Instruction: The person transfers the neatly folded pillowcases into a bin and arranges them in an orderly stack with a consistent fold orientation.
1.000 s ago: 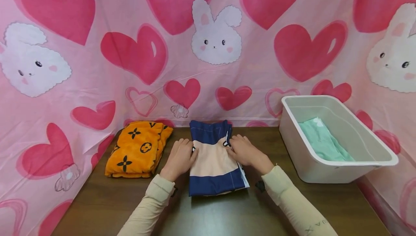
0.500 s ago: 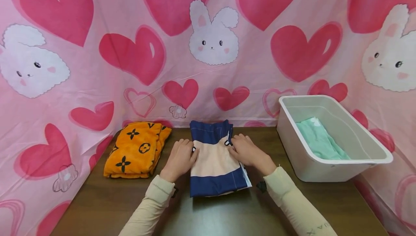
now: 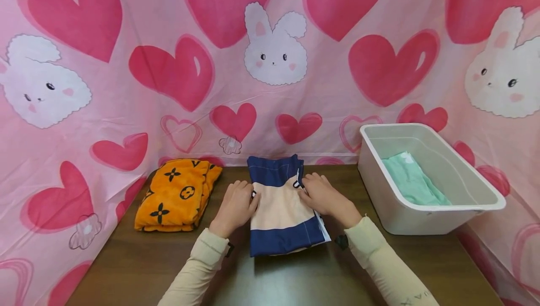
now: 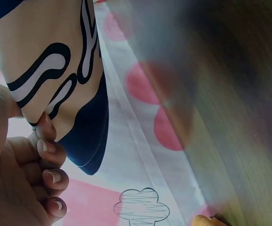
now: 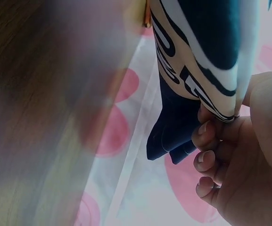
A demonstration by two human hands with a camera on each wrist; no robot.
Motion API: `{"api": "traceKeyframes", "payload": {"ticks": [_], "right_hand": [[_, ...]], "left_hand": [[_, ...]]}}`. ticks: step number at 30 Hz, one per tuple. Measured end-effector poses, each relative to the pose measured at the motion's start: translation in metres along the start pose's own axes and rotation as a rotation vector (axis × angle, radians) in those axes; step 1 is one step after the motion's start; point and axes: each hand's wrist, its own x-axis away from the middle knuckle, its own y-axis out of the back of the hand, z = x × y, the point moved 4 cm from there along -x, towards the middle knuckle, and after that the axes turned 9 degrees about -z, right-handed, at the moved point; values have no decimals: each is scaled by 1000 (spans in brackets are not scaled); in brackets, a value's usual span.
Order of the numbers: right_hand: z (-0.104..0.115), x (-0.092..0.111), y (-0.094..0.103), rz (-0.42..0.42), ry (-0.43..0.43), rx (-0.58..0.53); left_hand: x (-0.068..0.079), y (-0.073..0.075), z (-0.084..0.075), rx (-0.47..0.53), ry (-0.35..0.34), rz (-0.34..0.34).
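Between the two hands is a folded garment, navy at both ends and beige across the middle, its near edge casting a shadow on the table. My left hand pinches its left side between thumb and fingers; black-and-white lettering shows there in the left wrist view, above the left fingers. On the opposite side, my right hand pinches the garment's right edge. The right wrist view shows the right fingers curled under that edge, with navy folds hanging beyond. A white layer peeks out at the near right corner.
An orange folded cloth with black flower motifs lies at the left of the brown table. To the right stands a light grey bin with a mint-green folded cloth inside. A pink heart-and-bunny curtain hangs behind.
The garment and both hands have shifted slightly to the right, still gripped at both sides. The head view has turned a little, so the bin and curtain appear farther left.
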Motion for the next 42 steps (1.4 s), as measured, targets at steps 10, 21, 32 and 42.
{"api": "traceKeyframes", "payload": {"ticks": [10,21,32,42], "right_hand": [[-2,2,2,-9,5,-8],[-6,3,0,-3,5,-18],[-10,4,2,11,-11,-8],[-14,5,7,31,-39,-30]], "left_hand": [[-1,2,-4,3,18,21],[2,-6,-6,15,29,35],[-1,-9,-11,39,48,48],[-5,-12,-14,53,45,41]]}}
